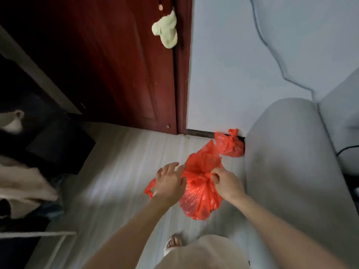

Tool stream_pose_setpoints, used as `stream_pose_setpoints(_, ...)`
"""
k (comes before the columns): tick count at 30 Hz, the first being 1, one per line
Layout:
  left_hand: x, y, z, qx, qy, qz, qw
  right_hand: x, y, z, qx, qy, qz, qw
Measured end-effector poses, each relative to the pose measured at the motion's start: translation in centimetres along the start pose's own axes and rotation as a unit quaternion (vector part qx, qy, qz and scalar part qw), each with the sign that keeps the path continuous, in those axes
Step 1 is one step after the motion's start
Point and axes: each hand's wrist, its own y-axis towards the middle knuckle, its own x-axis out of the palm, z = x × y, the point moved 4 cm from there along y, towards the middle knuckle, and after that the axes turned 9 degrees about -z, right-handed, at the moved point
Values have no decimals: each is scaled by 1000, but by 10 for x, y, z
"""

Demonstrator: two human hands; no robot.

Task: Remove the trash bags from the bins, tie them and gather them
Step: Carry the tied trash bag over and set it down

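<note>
Nearest, at the bottom edge: my sandalled foot [173,243] on the pale floor [120,171], beside the light cloth of my clothing.

Centre: I hold a red trash bag [200,197] in the air above the floor, both forearms reaching in from below. My right hand [227,183] pinches the twisted neck of the bag at its knot, fingers curled on the plastic. My left hand [171,181] lies against the bag's left side with fingers spread and fairly straight; one red handle strip trails out below its wrist. Whether that hand grips the strip I cannot tell. The bag's loose upper flap stands up behind the knot.

Right: a grey sofa arm [291,162] rises just beside the bag and bounds the floor on that side.

Beyond: a second red bag [230,145], tied, sits on the floor against the skirting, touching the sofa's front corner. Open floor runs left from it to the dark-red door [126,74].

Left edge: dark furniture and pale cloth, blurred.

Farthest: a pale-green cloth [166,32] hangs on the door, beside the blue-white wall [242,65].
</note>
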Motion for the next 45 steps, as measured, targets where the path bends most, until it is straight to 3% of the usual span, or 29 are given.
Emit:
stream_pose_setpoints(6, 23, 195, 1, 15, 33, -46, 998, -2, 188, 43, 21, -27, -37, 999)
stream_pose_setpoints(8, 71, 293, -13, -10, 36, -56, 998, 29, 287, 84, 31, -33, -42, 998)
stream_pose_setpoints(15, 206, 482, -65, 21, 126, -157, 979, 116, 490, 178, 71, -73, -72, 992)
stream_pose_setpoints(23, 348, 608, -101, 83, 163, -267, 946, 202, 614, 249, 141, -32, -37, 989)
stream_pose_setpoints(26, 373, 633, -106, 71, 157, -305, 937, 210, 627, 269, 157, 27, -20, 987)
stream_pose_setpoints(32, 337, 616, -90, 80, 189, -306, 929, 193, 584, 262, 124, 120, -104, 980)
stream_pose_setpoints(38, 218, 527, -36, 121, 184, -281, 934, 112, 456, 210, 181, 105, -118, 971)
stream_pose_setpoints(41, 157, 472, -3, 155, 176, -288, 929, 86, 382, 183, 224, 151, -128, 954)
stream_pose_setpoints(45, 85, 394, 45, 204, 141, -264, 932, 32, 277, 140, 250, 236, -48, 938)
